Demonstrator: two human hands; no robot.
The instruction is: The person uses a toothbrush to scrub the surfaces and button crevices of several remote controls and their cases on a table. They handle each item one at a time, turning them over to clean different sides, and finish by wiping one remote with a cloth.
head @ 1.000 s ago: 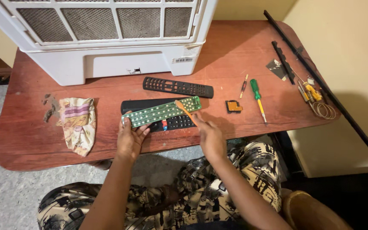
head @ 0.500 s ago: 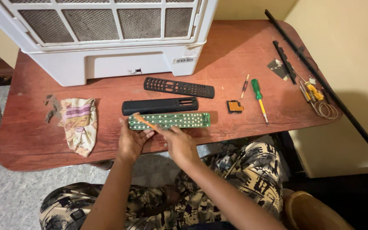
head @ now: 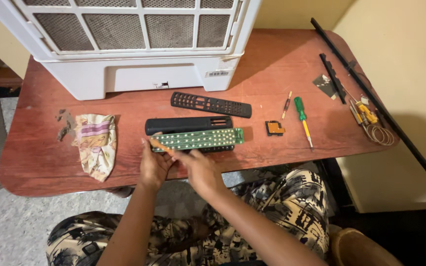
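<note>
A long green circuit board [head: 198,139] lies across a dark keypad mat near the table's front edge. My left hand [head: 153,165] grips the board's left end. My right hand [head: 198,167] holds a thin orange stick [head: 159,145], its tip on the board's left end beside my left fingers. Just behind the board lies a black remote back shell [head: 188,123]. Further back rests the black front cover with button holes [head: 210,104].
A white air cooler [head: 129,44] fills the table's back left. A crumpled patterned cloth [head: 95,143] lies left. To the right are a small orange part [head: 274,128], a green screwdriver [head: 302,118], a thin small screwdriver [head: 286,104], long black strips [head: 371,93] and wire coils [head: 378,132].
My right hand with the orange stick has moved left along the board, from its right half to its left end. The board has dropped from tilted to lying flat.
</note>
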